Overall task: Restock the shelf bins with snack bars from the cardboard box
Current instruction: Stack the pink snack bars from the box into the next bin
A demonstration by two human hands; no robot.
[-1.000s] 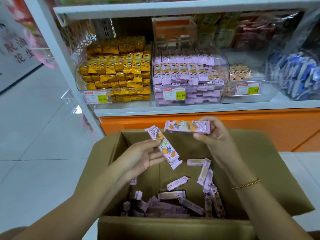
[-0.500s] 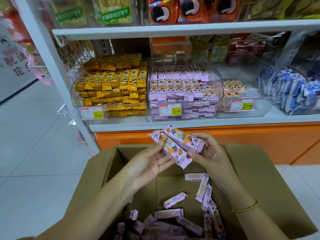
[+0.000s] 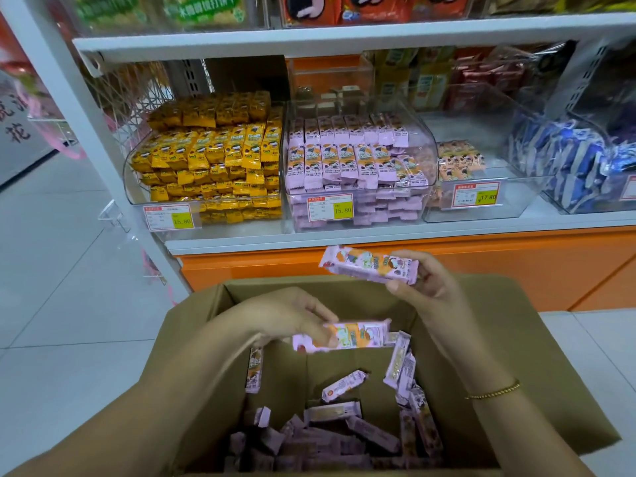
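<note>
While pinching pink snack bars (image 3: 368, 266) in left hand (image 3: 285, 315), right hand (image 3: 433, 290) above cardboard box (image 3: 533, 356): likely gathering; next, aligned laying into pink-bar bin (image 3: 425, 173) beyond box.

We've got pale grey glossy floor tiles (image 3: 51, 270) running off to the left, with soft light bouncing off them. A white upright (image 3: 86, 132) slants across our view and carries an upper shelf board (image 3: 309, 36) and a lower shelf board (image 3: 344, 237). Right under the lower one sits an orange base panel (image 3: 481, 270). There's wire mesh (image 3: 130, 94) behind the upright, and a grey wall panel (image 3: 17, 132) with dark characters at the far left.
</note>
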